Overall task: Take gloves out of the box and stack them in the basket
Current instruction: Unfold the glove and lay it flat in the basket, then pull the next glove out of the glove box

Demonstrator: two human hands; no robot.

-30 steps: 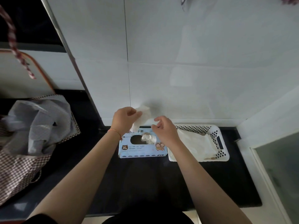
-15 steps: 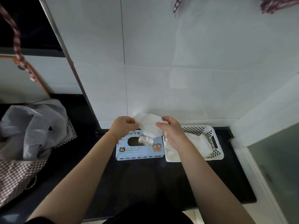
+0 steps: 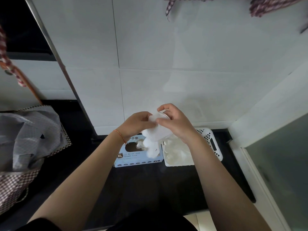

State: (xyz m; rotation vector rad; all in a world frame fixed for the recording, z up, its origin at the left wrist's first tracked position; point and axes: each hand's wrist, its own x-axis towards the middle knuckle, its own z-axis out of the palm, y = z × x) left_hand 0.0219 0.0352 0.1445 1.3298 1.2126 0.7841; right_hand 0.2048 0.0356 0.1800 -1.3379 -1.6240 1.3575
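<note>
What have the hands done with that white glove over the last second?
Both hands, left hand and right hand, now pinch the glove by its cuff, lifted so it dangles over the box. A second ago only the left held it. The box and basket have stayed put.

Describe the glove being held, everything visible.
The glove is thin, white and translucent, like disposable plastic or latex. Both hands pinch its cuff end: the left hand from the left, the right hand from the right. It hangs cuff up, crumpled fingers dangling in front of the box, left of the basket. Whether its tips touch the box cannot be told.
</note>
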